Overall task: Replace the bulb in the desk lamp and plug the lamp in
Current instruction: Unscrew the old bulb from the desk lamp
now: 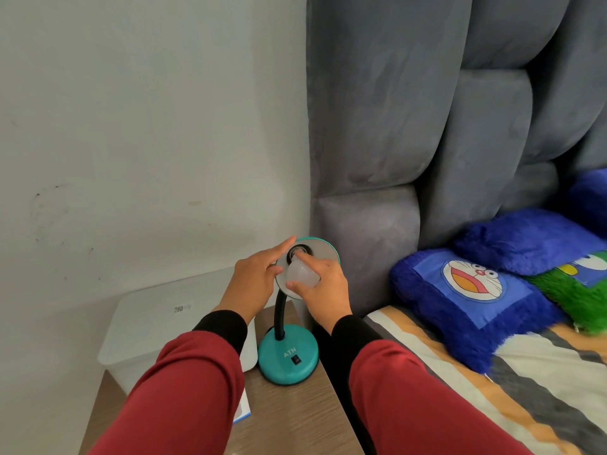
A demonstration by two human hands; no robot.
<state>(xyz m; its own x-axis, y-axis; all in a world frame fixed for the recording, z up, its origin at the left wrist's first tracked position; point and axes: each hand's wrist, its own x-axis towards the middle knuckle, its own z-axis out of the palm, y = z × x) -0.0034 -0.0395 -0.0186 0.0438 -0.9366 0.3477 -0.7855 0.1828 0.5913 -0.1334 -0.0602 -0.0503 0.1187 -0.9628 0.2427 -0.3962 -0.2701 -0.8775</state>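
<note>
A teal desk lamp stands on a wooden bedside table point(295, 418); its round base point(289, 357) carries a black switch and a black gooseneck rises to the shade point(320, 252), which is tilted toward me. My right hand point(323, 284) grips a white bulb point(302, 274) whose screw end sits at the dark socket point(297, 251) inside the shade. My left hand point(254, 277) rests on the shade's left rim with fingers stretched out, steadying it. No cord or plug is visible.
A white lidded box point(157, 320) stands on the table left of the lamp, against the wall. A small blue-and-white carton point(243, 410) peeks out under my left sleeve. A grey padded headboard point(427, 126) and a bed with blue cushions point(466, 290) lie to the right.
</note>
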